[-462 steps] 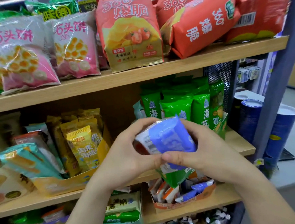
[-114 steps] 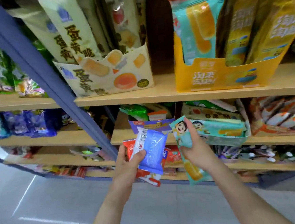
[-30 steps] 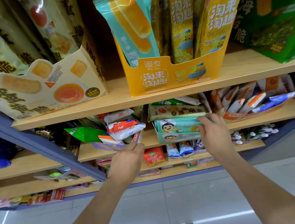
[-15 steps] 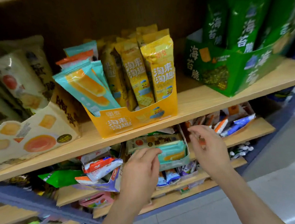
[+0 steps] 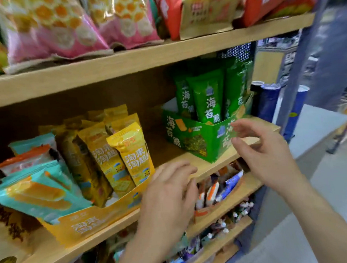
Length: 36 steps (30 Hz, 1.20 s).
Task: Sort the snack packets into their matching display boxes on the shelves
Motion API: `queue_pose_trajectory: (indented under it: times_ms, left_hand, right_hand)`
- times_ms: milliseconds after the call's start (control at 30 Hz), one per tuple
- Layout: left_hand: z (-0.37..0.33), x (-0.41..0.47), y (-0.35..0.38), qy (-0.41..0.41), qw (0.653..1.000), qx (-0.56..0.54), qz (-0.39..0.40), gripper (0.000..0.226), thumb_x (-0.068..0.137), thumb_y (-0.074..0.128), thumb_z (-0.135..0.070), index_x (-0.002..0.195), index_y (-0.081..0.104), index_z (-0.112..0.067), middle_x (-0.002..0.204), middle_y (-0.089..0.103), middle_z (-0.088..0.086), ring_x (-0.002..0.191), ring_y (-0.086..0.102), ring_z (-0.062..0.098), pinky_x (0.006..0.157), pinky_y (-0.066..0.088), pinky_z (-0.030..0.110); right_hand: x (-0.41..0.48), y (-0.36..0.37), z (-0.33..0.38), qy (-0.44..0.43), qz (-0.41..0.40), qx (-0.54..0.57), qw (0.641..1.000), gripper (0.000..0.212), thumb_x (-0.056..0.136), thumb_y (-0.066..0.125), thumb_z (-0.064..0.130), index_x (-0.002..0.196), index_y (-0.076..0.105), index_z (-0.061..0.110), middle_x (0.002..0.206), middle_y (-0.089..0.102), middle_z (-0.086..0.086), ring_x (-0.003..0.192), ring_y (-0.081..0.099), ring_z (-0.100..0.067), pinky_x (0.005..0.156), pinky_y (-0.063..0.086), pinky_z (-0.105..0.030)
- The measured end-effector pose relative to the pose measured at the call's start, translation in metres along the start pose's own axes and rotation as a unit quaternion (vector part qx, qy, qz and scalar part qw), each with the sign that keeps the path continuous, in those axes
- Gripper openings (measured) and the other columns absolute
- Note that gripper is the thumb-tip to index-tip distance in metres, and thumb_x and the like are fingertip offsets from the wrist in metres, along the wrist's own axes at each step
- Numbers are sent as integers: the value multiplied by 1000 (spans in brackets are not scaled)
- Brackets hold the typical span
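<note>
Shop shelving, wooden middle shelf dead centre. Both hands are empty. Left hand has its fingers loosely spread, at the 3 o'clock end of the yellow display box. Right hand is half-curled round nothing, just off the front corner of the green display box, at 2 o'clock. Teal packets at 9 o'clock sit in the yellow display box, likely misfiled. Risk: they lean over the front lip, so a careless pull could spill neighbouring packets or drag the box off the shelf edge.

The left hand and right hand were bare. The left forearm and right forearm were bare too, uncovered down to the view's lower edge.
</note>
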<state>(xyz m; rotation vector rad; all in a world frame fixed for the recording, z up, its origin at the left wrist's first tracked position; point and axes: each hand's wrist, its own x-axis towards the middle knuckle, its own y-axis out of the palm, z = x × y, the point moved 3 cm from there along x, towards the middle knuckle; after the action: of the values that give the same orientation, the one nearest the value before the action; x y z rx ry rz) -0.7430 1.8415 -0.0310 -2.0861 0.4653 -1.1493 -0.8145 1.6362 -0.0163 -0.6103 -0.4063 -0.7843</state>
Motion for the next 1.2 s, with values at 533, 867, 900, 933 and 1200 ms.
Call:
queue_pose_trajectory:
  times_ms: [533,867,900,933,1200]
  left_hand:
    - [-42,124,85,-11,977,204,59,35,82,56,-55,98,66,-25,91,57,-7,85,56,18,65,51,32]
    - [-142,115,137,41,980,192,-33,43,79,47,-14,122,54,-18,97,66,-1,77,57,22,55,53,31]
    - [-145,113,132,51,981,176,-59,43,81,49,-11,122,58,-17,102,67,0,79,57,22,61,54,32]
    - [-147,110,121,51,981,163,-94,39,84,55,-9,121,63,-15,105,67,1,82,58,22,67,53,32]
    - [-105,117,15,-154,951,236,-128,76,80,72,-36,147,37,-29,140,43,-6,119,33,11,98,24,20]
  right_hand:
    - [129,-33,-109,-264,196,-176,928,21,81,77,8,99,71,15,121,58,-9,119,57,-32,95,52,-45]
    - [157,-50,-140,-169,196,-43,965,40,87,62,-8,104,76,25,136,54,-13,129,48,-30,109,39,-47]
    - [156,-56,-136,-107,207,16,972,42,92,55,-4,103,74,32,137,54,-5,132,47,-21,112,36,-40]
    - [153,-64,-128,-47,208,81,974,42,96,50,1,104,72,36,136,56,3,132,47,-13,113,34,-33]
    - [100,-74,-53,-50,275,38,960,109,69,71,62,152,2,46,133,37,32,121,37,12,101,34,-22]
